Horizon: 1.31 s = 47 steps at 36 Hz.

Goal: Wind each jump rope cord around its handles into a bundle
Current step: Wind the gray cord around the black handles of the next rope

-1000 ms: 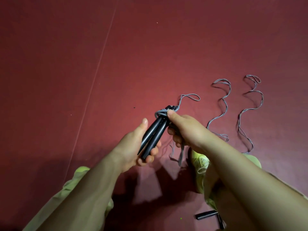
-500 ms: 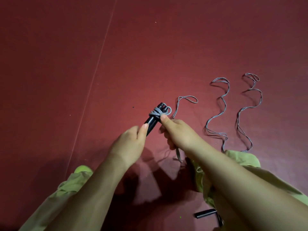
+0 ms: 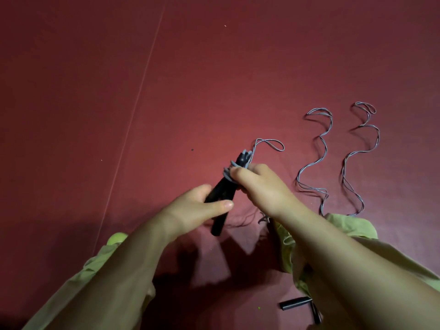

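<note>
I am in the middle of winding the first rope. My left hand (image 3: 200, 206) grips the pair of black handles (image 3: 220, 198) near their lower half, thumb laid across them, holding them together and tilted up and away from me above the red floor (image 3: 95, 91). My right hand (image 3: 257, 184) is just beside the upper end of the handles, fingers curled on the grey cord (image 3: 229, 171), where a few turns already sit bunched close to the top. A short loop (image 3: 271, 144) of the cord trails beyond the handle tips toward the floor, so I judge little of this rope is left to take up.

The next move calls for carrying that remaining slack round the handles again, keeping tension so the turns do not slip off the top, then tucking the end.

Two more cords (image 3: 319, 158) lie in wavy lines on the floor to my right, well apart from my hands, not yet wound. Another black handle (image 3: 295, 303) lies near my leg.
</note>
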Motion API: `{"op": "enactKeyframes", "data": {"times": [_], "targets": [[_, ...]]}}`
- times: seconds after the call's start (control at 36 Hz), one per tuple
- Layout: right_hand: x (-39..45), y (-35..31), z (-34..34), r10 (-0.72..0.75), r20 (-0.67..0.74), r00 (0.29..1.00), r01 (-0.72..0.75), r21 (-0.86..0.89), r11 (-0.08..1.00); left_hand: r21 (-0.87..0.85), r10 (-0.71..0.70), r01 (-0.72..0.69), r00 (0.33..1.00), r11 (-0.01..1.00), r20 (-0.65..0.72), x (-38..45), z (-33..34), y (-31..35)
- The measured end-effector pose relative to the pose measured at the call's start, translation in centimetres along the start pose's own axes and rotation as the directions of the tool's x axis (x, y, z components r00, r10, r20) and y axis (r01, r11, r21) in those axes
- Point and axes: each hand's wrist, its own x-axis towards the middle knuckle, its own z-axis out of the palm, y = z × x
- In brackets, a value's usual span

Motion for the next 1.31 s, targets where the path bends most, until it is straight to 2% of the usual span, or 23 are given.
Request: {"op": "enactKeyframes", "data": {"times": [0.06, 0.11, 0.19, 0.25, 0.31, 0.39, 0.53, 0.64, 0.75, 0.86, 0.92, 1.03, 1.11, 1.17, 1.22, 1.28, 1.31], "targets": [[-0.3, -0.2, 0.0, -0.051, 0.074, 0.996, 0.044, 0.087, 0.995, -0.231, 0.016, 0.023, 0.986, 0.973, 0.166, -0.6, 0.0, -0.2], [-0.4, -0.2, 0.0, -0.104, 0.141, 0.985, 0.073, 0.208, 0.975, -0.407, 0.049, 0.11, 0.931, 0.907, 0.361, -0.9, -0.3, -0.4], [-0.3, -0.1, -0.1, -0.173, 0.166, 0.971, 0.106, 0.351, 0.93, -0.589, 0.209, 0.274, 0.756, 0.76, 0.621, -1.1, 0.2, -0.2], [-0.2, -0.3, -0.3, -0.179, 0.153, 0.972, 0.11, 0.378, 0.919, -0.658, 0.315, 0.344, 0.671, 0.67, 0.671, -1.0, 0.7, 0.1], [-0.1, -0.3, -0.5, -0.158, 0.147, 0.976, 0.088, 0.397, 0.914, -0.688, 0.323, 0.365, 0.682, 0.628, 0.656, -1.0, 0.8, 0.4], [0.0, -0.3, -0.8, -0.079, 0.175, 0.981, 0.001, 0.403, 0.915, -0.677, 0.2, 0.364, 0.771, 0.64, 0.604, -1.0, 0.6, 0.8], [-0.4, -0.6, -1.8, -0.073, 0.231, 0.97, -0.003, 0.316, 0.949, -0.551, 0.059, 0.218, 0.896, 0.806, 0.441, -0.9, 0.7, 1.0], [-0.3, -0.4, -1.8, -0.075, 0.226, 0.971, 0.023, 0.227, 0.974, -0.282, 0.002, 0.046, 0.986, 0.958, 0.169, -0.9, 0.9, 1.1], [0.2, 0.1, -1.3, -0.063, 0.135, 0.989, 0.058, 0.036, 0.998, -0.163, -0.032, 0.032, 0.999, 0.986, 0.001, -0.7, 1.6, 1.3], [0.6, 0.4, -0.6, -0.052, 0.073, 0.996, 0.054, -0.033, 0.998, -0.073, -0.034, 0.027, 0.994, 0.997, -0.101, -0.1, 1.8, 0.7], [0.6, 0.5, -0.4, -0.051, 0.067, 0.996, 0.055, -0.046, 0.997, 0.059, 0.001, 0.01, 0.985, 0.998, -0.173, 0.2, 1.4, 0.3], [0.4, 0.6, -0.3, 0.04, 0.091, 0.995, -0.036, -0.043, 0.998, 0.405, 0.086, 0.026, 0.963, 0.914, -0.256, 0.4, 1.0, -0.2], [0.2, 0.4, -0.3, 0.109, 0.11, 0.988, -0.115, 0.049, 0.992, 0.536, 0.12, 0.055, 0.951, 0.842, -0.286, 0.1, 1.0, -0.2], [0.3, 0.3, -0.4, 0.112, 0.068, 0.991, -0.116, 0.053, 0.992, 0.566, 0.153, 0.045, 0.942, 0.823, -0.297, 0.1, 1.0, -0.3], [0.4, 0.4, -0.3, 0.066, 0.024, 0.997, -0.067, 0.041, 0.997, 0.532, 0.162, 0.014, 0.945, 0.847, -0.282, 0.2, 0.9, -0.4], [0.4, 0.3, -0.2, 0.025, 0.006, 1.0, -0.025, 0.062, 0.998, 0.381, 0.115, -0.016, 0.964, 0.924, -0.238, 0.3, 0.8, -0.3], [0.4, 0.3, -0.2, 0.009, 0.005, 1.0, -0.009, 0.083, 0.996, 0.237, 0.096, -0.047, 0.976, 0.97, -0.196, 0.3, 0.8, -0.4]]}}
